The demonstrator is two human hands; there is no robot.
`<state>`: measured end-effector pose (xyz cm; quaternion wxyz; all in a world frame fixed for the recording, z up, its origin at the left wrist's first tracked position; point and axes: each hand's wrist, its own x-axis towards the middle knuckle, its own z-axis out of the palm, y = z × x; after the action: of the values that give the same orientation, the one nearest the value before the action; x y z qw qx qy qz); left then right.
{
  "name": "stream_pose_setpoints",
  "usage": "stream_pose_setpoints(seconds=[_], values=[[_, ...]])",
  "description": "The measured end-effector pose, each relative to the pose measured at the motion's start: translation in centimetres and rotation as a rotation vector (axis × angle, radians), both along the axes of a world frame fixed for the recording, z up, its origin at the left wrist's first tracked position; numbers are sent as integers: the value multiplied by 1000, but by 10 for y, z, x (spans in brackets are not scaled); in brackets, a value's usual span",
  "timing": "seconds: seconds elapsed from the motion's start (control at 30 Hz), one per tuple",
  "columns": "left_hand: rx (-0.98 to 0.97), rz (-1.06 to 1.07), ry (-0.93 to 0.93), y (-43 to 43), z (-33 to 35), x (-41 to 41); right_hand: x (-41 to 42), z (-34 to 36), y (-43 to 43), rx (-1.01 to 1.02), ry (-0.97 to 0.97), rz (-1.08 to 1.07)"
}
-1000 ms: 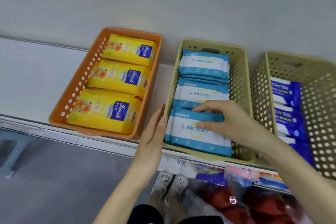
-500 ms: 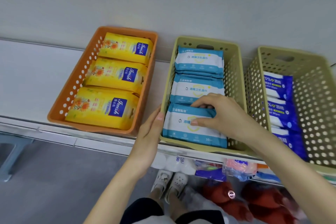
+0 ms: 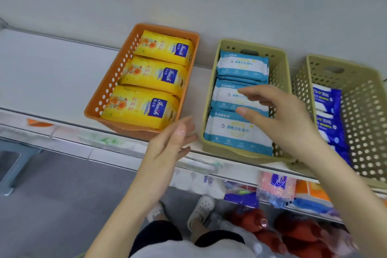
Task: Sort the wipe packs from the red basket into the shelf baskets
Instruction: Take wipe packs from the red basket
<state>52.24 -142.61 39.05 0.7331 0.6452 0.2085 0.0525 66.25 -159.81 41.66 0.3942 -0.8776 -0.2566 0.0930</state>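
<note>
Three baskets stand in a row on the white shelf (image 3: 52,81). The orange basket (image 3: 109,92) holds three yellow wipe packs (image 3: 140,107). The middle beige basket (image 3: 282,65) holds light-blue and white wipe packs (image 3: 236,132) in a row. The right beige basket (image 3: 366,98) holds dark-blue wipe packs (image 3: 328,130). My right hand (image 3: 280,115) hovers open just above the light-blue packs, fingers spread, holding nothing. My left hand (image 3: 169,144) is open in the gap between the orange and middle baskets, off the basket wall.
Below the shelf edge a lower shelf carries cotton pads (image 3: 194,182) and assorted packets (image 3: 276,186). Red mesh-like material (image 3: 293,234) lies at the bottom right near my white shoes (image 3: 201,209). A grey stool (image 3: 10,169) stands at the left on the grey floor.
My right hand has let go of the front light-blue pack and lifted off it with fingers spread. My left hand has come away from the middle basket's left wall.
</note>
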Motion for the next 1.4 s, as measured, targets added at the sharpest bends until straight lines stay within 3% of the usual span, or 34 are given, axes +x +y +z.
stream_pose_setpoints(seconds=[0.2, 0.33, 0.57, 0.73, 0.93, 1.13, 1.4], values=[[-12, 213, -87, 73, 10, -71, -90, 5, 84, 201, 60, 179], [64, 326, -20, 140, -23, -146, -164, -29, 174, 281, 197, 293], [-71, 774, 373, 248, -136, -310, -279, -140, 339, 113, 470, 423], [-172, 1084, 338, 293, -144, -401, -349, -174, 432, 26, 570, 586], [-120, 1280, 261, 358, -139, -440, -384, -176, 556, -15, 535, 841], [-111, 1405, 277, 492, -150, -464, -404, -192, 708, -81, 530, 976], [-120, 1573, 283, 687, -139, -510, -425, -179, 943, -114, 598, 949]])
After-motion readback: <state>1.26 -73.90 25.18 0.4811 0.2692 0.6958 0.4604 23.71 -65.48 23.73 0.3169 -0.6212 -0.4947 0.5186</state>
